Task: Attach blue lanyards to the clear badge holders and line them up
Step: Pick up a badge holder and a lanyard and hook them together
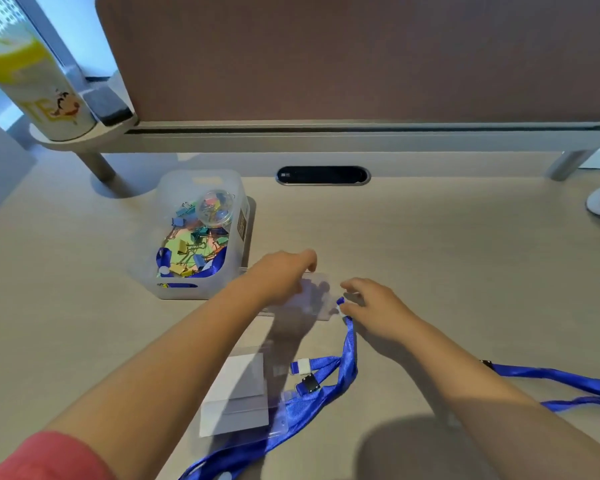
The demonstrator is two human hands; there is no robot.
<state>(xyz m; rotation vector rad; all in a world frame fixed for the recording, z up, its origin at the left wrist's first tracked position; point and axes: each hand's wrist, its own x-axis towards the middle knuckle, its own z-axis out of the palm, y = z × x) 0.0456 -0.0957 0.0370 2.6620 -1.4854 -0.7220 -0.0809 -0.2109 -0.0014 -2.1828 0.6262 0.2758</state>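
Both your hands are busy on one clear badge holder, above the middle of the desk (pixel 447 271).

Your left hand (pixel 284 275) curls around the badge holder (pixel 321 299) from its left edge; your right hand (pixel 374 306) pinches the clip end of a blue lanyard (pixel 349 344) against its right edge. Nearer you lies a second badge holder (pixel 236 396), its own lanyard (pixel 291 417) trailing beneath. A plastic bin (pixel 201 237) of binder clips stands just left of your left hand.
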